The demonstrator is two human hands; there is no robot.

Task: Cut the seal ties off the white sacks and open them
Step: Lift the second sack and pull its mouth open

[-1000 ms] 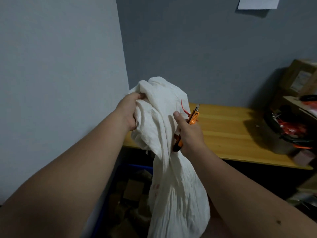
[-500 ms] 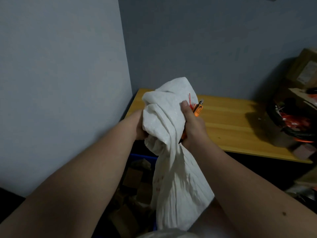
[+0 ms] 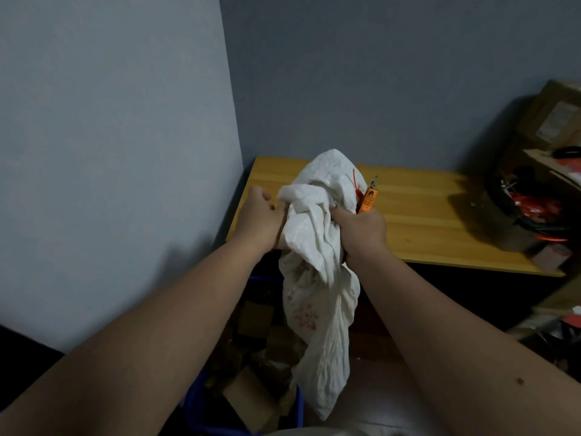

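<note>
White cloth fills the middle of the view: the white sack (image 3: 317, 278) is held up in the air in front of the desk (image 3: 424, 221), its lower part hanging slack over a blue bin (image 3: 201, 404) of cardboard scraps. The gathered top is bunched between both hands, probably so that the neck stays taut and the tie can be reached. The left hand (image 3: 261, 220) grips the bunched cloth from the side, fingers curled into the folds. The right hand (image 3: 361, 231) is clamped on the cloth and on an orange-handled cutter (image 3: 368, 198) at once — the tool's tip pointing up and away from the sack. A red seal tie (image 3: 355, 184) shows at the neck, just beside the cutter; whether it is already cut cannot be told. The desk is of yellow wood, set into a corner of grey walls. At its right end dark clutter with orange parts (image 3: 534, 212) and cardboard boxes (image 3: 553, 121) are stacked — well apart from the sack.
</note>
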